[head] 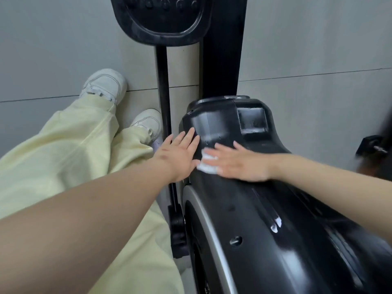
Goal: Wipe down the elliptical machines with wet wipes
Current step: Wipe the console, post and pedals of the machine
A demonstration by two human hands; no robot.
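Well, I see both hands flat on the elliptical [265, 209], on its glossy black housing. My left hand [180, 155] lies with fingers straight and slightly spread against the housing's left side, holding nothing. My right hand [239, 164], a little blurred, presses a white wipe [206, 164] onto the top of the housing with straight fingers; the wipe shows beneath and just past the fingertips, close beside the left hand's thumb. Beyond the housing I see a black pedal [163, 18]. To the left are pale yellow trousers [63, 155] and white shoes [106, 84] on a grey tiled floor [318, 49].
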